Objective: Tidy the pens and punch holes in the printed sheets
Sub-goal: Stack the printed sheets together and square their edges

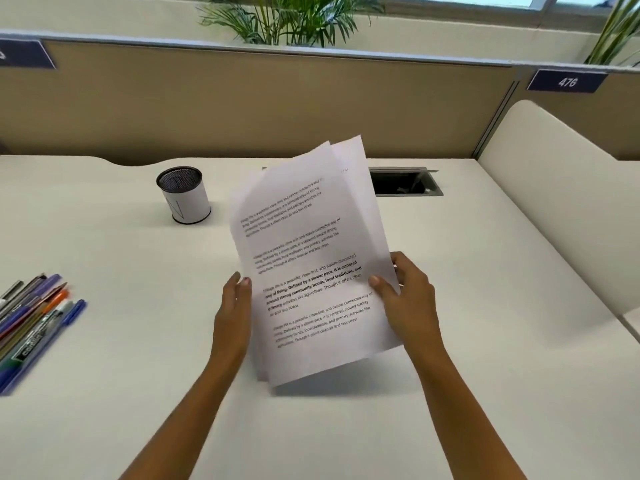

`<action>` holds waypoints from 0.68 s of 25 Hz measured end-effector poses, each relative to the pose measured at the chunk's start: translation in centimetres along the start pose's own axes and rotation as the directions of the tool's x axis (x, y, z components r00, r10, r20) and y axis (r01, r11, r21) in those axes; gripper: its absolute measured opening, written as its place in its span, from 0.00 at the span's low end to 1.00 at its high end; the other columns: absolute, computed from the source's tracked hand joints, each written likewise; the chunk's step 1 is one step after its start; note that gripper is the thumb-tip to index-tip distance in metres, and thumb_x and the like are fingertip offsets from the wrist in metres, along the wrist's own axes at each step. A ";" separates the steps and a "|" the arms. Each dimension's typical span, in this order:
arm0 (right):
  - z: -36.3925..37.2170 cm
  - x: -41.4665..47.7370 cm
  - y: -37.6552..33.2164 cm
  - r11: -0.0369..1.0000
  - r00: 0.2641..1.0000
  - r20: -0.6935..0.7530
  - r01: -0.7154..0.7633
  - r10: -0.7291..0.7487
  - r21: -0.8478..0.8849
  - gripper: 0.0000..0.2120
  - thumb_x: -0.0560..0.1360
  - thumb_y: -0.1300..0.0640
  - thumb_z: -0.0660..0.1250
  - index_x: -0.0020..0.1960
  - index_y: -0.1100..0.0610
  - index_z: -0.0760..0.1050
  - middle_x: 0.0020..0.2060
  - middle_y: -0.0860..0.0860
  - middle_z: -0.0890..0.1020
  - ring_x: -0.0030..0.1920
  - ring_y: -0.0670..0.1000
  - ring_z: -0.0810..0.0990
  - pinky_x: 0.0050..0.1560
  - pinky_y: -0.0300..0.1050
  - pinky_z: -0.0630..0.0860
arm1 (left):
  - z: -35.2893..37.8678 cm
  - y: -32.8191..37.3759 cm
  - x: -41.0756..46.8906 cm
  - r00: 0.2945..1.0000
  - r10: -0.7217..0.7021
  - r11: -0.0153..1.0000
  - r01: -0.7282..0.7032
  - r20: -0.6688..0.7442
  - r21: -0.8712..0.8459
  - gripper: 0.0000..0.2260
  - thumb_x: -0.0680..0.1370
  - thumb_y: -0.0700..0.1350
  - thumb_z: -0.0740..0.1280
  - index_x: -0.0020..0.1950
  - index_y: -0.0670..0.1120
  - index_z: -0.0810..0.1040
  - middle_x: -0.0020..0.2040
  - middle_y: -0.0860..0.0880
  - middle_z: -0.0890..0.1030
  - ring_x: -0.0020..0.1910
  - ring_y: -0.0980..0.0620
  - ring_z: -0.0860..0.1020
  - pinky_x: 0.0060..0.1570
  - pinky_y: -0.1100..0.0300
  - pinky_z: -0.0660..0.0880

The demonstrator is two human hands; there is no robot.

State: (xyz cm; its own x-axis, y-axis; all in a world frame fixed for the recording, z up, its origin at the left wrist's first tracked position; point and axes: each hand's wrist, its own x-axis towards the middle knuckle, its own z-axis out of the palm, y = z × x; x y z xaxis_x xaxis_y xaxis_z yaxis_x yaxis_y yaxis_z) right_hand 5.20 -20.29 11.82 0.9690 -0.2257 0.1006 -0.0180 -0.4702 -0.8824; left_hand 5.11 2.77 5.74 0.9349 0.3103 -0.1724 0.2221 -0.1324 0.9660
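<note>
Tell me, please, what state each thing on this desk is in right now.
printed sheets, held up, unevenly fanned, no punched holes visible.
right hand, gripping the sheets' right edge.
left hand, fingers straight against the sheets' left edge.
pens, lying loose on the desk, left side.
pen holder, upright, no pens in it.
cable hatch, lid open.

Right hand [405,303] grips printed sheets [311,251], left hand [235,306] touching
</note>
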 end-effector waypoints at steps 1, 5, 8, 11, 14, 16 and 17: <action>0.2 0.2 -0.5 0.998 0.999 0.017 0.028 -0.029 0.056 0.07 0.75 0.62 0.67 0.51 0.52 0.74 0.43 0.41 0.82 0.44 0.43 0.80 0.39 0.25 0.72 | -0.7 1.1 1.0 0.998 -0.001 0.989 0.009 0.058 -0.145 0.18 0.82 0.54 0.55 0.71 0.51 0.68 0.66 0.52 0.76 0.63 0.53 0.75 0.66 0.51 0.71; 2.0 0.8 -1.2 0.978 0.994 0.017 0.099 -0.104 0.183 0.06 0.76 0.64 0.65 0.52 0.57 0.74 0.47 0.49 0.83 0.48 0.49 0.82 0.43 0.34 0.78 | -2.0 5.0 3.2 0.971 0.237 0.938 -0.226 0.011 -0.262 0.14 0.82 0.49 0.59 0.66 0.48 0.72 0.54 0.56 0.82 0.49 0.61 0.82 0.42 0.66 0.80; 2.8 1.3 -1.6 0.951 0.995 -0.016 0.100 -0.099 0.293 0.10 0.77 0.65 0.65 0.55 0.53 0.74 0.50 0.49 0.83 0.50 0.49 0.82 0.48 0.37 0.80 | -2.0 7.0 3.6 0.899 0.415 0.874 -0.437 -0.140 -0.213 0.10 0.81 0.48 0.61 0.60 0.48 0.74 0.48 0.60 0.81 0.46 0.63 0.80 0.41 0.68 0.78; 3.0 1.5 -1.8 0.909 0.995 -0.046 0.094 -0.083 0.405 0.12 0.77 0.65 0.66 0.54 0.48 0.73 0.51 0.47 0.83 0.50 0.45 0.82 0.50 0.37 0.80 | -1.8 8.1 2.8 0.821 0.532 0.781 -0.570 -0.206 -0.255 0.05 0.81 0.48 0.58 0.56 0.54 0.70 0.47 0.64 0.79 0.46 0.62 0.79 0.41 0.70 0.76; 3.4 1.0 -1.6 0.871 0.999 -0.036 0.049 -0.036 0.490 0.13 0.76 0.63 0.67 0.54 0.47 0.72 0.52 0.44 0.82 0.50 0.42 0.82 0.48 0.35 0.80 | -1.2 7.9 2.1 0.792 0.561 0.759 -0.608 -0.239 -0.232 0.04 0.81 0.47 0.53 0.51 0.54 0.66 0.43 0.66 0.76 0.42 0.65 0.76 0.37 0.72 0.72; 3.8 0.5 -1.3 0.860 0.999 -0.032 0.041 -0.028 0.509 0.09 0.77 0.62 0.66 0.51 0.49 0.73 0.49 0.44 0.83 0.48 0.42 0.82 0.45 0.36 0.81 | -0.8 7.1 1.8 0.803 0.534 0.774 -0.590 -0.265 -0.228 0.05 0.81 0.45 0.53 0.48 0.51 0.66 0.40 0.66 0.76 0.38 0.66 0.73 0.36 0.74 0.69; 3.9 0.3 -1.2 0.857 0.999 -0.033 0.044 -0.031 0.513 0.07 0.78 0.62 0.65 0.51 0.50 0.73 0.47 0.44 0.83 0.47 0.43 0.82 0.44 0.36 0.80 | -0.5 6.8 1.5 0.810 0.522 0.783 -0.579 -0.266 -0.227 0.06 0.81 0.45 0.53 0.46 0.50 0.66 0.38 0.65 0.75 0.37 0.66 0.72 0.35 0.74 0.68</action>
State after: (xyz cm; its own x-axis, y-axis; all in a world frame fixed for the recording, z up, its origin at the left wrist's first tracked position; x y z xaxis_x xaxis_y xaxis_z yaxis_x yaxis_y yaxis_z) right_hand 6.47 -16.48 11.10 0.9605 -0.2387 0.1431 0.1535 0.0253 -0.9878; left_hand 7.88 2.83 12.15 0.7998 0.4327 0.4160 -0.4303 -0.0698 0.9000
